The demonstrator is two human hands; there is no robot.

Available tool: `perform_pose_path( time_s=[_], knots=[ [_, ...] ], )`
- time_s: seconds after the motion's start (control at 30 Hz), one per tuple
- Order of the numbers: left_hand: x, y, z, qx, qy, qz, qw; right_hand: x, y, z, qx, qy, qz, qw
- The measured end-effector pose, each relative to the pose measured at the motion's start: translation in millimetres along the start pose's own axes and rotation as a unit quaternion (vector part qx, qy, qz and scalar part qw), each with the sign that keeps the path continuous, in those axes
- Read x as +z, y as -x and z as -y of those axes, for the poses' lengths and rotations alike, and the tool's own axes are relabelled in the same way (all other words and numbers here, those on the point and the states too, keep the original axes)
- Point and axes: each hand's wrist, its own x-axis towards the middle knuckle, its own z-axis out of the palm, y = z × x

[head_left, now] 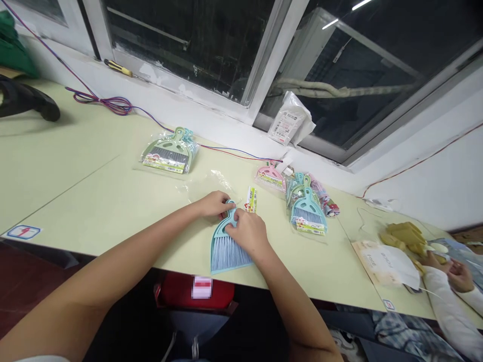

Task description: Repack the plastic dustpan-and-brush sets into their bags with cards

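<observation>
A light-blue dustpan with a matching brush [229, 254] lies near the table's front edge, bristles toward me. My left hand [216, 205] pinches the top of its handle from the left. From the right, my right hand [249, 230] grips the handle lower down, its thumb on the brush. Part of the set is hidden under that hand. Just beyond my hands lie a clear plastic bag [206, 187] and a printed label card [251, 199].
Bagged dustpan sets stand at the back left [169, 153] and right [308, 213], with a pink set [271, 176] between. A coiled cable [116, 104] runs along the wall. At far right a co-worker's hands [453, 269] work beside a tissue pack [388, 264].
</observation>
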Motion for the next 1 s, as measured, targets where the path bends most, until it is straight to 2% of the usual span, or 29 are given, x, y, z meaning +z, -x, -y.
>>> perform_pose_path(
  time_s=[0.23, 0.43, 0.53, 0.6, 0.63, 0.67, 0.7, 0.8, 0.87, 1.0],
  knots=[
    [1.1, -5, 5, -0.044, 0.118, -0.013, 0.992, 4, -5, -10, -0.002, -0.076, -0.016, 0.997],
    [1.5, -6, 3, -0.04, 0.147, -0.042, 0.987, 4, -5, -11, -0.009, -0.124, -0.02, 0.992],
    [-6.1, -4, 1, -0.041, 0.14, -0.04, 0.989, -3, -18, -32, -0.012, -0.195, -0.043, 0.98],
    [-14.0, -2, 0, -0.058, 0.13, -0.048, 0.989, -6, -31, -55, 0.049, -0.195, -0.112, 0.973],
    [-18.5, -1, 0, -0.071, 0.126, -0.057, 0.988, -6, -37, -66, 0.077, -0.175, -0.131, 0.973],
    [-23.3, -1, 0, -0.085, 0.123, -0.07, 0.986, -4, -43, -77, 0.088, -0.159, -0.121, 0.976],
    [-28.3, -1, 2, -0.099, 0.122, -0.085, 0.984, -2, -48, -86, 0.08, -0.15, -0.096, 0.981],
    [-43.5, -1, 9, -0.121, 0.134, -0.115, 0.977, 9, -54, -101, -0.011, -0.129, -0.027, 0.991],
    [-52.6, -1, 14, -0.127, 0.144, -0.112, 0.975, 14, -55, -103, -0.055, -0.121, -0.012, 0.991],
    [-64.6, 2, 19, -0.137, 0.142, -0.096, 0.976, 17, -54, -98, -0.095, -0.121, -0.002, 0.988]
  ],
)
